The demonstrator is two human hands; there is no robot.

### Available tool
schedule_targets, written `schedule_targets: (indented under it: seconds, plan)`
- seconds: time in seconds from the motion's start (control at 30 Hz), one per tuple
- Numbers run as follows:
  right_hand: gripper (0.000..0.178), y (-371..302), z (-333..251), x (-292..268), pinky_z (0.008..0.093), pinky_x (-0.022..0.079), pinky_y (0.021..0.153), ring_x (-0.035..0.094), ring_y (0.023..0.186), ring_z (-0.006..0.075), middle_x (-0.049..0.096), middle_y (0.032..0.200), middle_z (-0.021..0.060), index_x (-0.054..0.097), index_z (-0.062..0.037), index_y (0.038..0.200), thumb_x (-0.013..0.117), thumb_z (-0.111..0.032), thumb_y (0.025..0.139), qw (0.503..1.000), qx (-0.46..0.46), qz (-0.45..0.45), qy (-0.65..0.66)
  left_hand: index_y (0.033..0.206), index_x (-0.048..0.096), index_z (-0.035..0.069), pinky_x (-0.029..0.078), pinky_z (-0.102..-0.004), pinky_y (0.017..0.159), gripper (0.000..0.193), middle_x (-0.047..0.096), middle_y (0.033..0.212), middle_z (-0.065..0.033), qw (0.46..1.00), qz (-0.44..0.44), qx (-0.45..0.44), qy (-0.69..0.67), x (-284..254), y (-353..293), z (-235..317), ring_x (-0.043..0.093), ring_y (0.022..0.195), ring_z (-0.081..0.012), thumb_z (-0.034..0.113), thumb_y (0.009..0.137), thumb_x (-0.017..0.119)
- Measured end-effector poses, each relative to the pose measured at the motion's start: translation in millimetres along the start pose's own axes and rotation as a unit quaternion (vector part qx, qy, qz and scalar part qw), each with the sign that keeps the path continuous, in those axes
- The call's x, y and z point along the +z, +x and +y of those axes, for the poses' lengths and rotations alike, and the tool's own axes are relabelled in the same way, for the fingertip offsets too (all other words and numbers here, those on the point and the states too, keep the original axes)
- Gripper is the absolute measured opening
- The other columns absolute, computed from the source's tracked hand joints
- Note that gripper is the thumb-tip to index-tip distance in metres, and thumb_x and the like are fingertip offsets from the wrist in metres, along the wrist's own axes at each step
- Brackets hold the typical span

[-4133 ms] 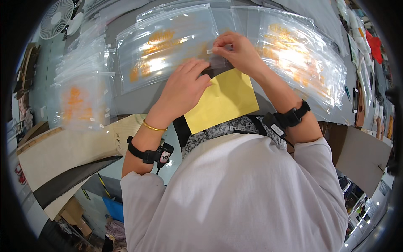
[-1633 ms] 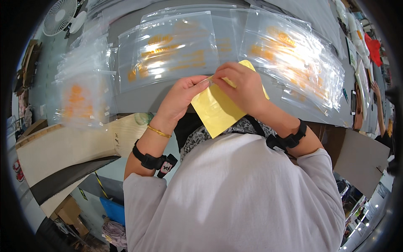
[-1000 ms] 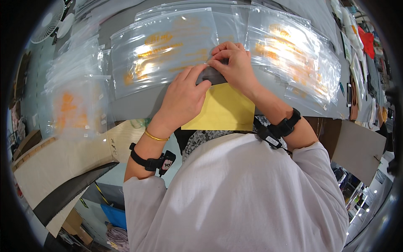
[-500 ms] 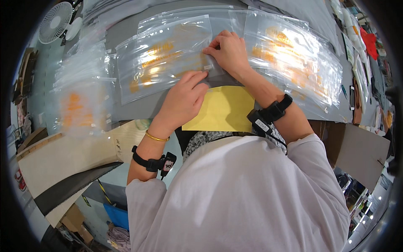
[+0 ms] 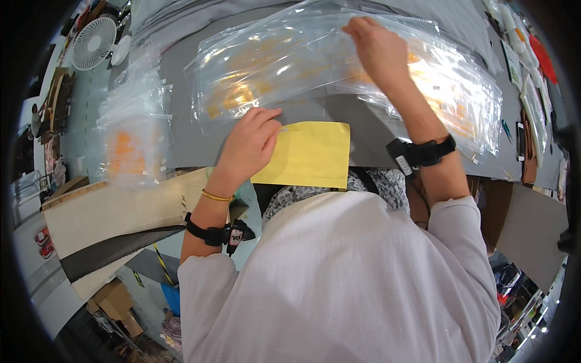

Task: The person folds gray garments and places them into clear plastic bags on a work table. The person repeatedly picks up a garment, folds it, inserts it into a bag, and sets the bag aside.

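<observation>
Clear plastic bags with orange print lie across the grey table in front of me. My right hand (image 5: 381, 54) is raised at the far side, its fingertips pinched on the upper right of a clear plastic bag (image 5: 284, 66). That bag is stretched slantwise and its lower edge appears lifted. My left hand (image 5: 248, 145), fingers loosely extended, lies by the bag's near edge and over the left border of a yellow sheet (image 5: 315, 154). The sheet sits at the table's front edge. Under my right forearm spreads a glossy pile of similar bags (image 5: 460, 91).
A stack of smaller clear bags (image 5: 133, 145) stands at the left table end, with a white fan (image 5: 95, 43) beyond. Grey cloth (image 5: 200, 15) covers the far edge. A phone (image 5: 520, 142) and a pen (image 5: 506, 130) lie at right. Below stands a cardboard box (image 5: 526, 230).
My right hand has moved up and right, drawing the bag's right side along. My left hand has shifted slightly left, away from the bag's small white label.
</observation>
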State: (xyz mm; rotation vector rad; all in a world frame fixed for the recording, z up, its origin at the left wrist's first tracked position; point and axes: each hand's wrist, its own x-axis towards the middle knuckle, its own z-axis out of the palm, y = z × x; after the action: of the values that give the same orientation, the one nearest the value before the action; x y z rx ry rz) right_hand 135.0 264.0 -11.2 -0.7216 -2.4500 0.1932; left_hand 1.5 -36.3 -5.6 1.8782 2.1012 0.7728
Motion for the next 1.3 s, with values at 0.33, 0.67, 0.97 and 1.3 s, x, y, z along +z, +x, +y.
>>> schedule_targets:
  seconds: [0.33,0.67,0.97,1.3]
  plan:
    - [0.024,-6,112,-110,0.0452,0.056,0.081,0.07,0.095,0.0375,0.074,0.106,0.0087,0.071,-0.0127,0.115,0.073,-0.025,0.094,0.973,0.019,0.058,-0.224,0.106,0.075,-0.001,0.053,-0.0313,0.078,0.019,0.076,0.096,-0.0046,0.958,-0.062,-0.189,-0.208,-5,28,24,0.068,0.085,-0.0161,0.016,0.096,0.073]
    - [0.031,-91,-58,-44,0.0363,0.055,0.074,0.065,0.091,0.0243,0.067,0.1,0.004,0.075,-0.0079,0.105,0.086,-0.016,0.077,0.974,-0.15,0.01,0.17,0.124,0.071,-0.003,0.055,-0.0252,0.088,0.027,0.075,0.109,-0.0041,0.728,-0.038,-0.312,-0.609,17,48,28,0.07,0.097,-0.0095,0.014,0.103,0.067]
    - [0.022,-88,-79,-45,0.0374,0.058,0.074,0.067,0.089,0.0245,0.07,0.098,0.0029,0.076,-0.0075,0.098,0.084,-0.02,0.081,0.969,-0.033,-0.068,0.235,0.129,0.068,-0.003,0.055,-0.0267,0.091,0.031,0.074,0.116,-0.0067,0.674,-0.094,-0.264,-0.684,19,36,20,0.07,0.101,-0.0109,0.01,0.101,0.067]
    - [0.015,-91,-101,-54,0.0306,0.061,0.078,0.074,0.087,0.0186,0.077,0.107,0.0096,0.075,0.0029,0.104,0.077,-0.006,0.092,0.905,0.146,-0.182,0.356,0.124,0.071,-0.002,0.055,-0.0263,0.088,0.028,0.076,0.11,-0.0054,0.703,-0.044,-0.228,-0.672,32,27,4,0.071,0.097,-0.011,0.005,0.098,0.071]
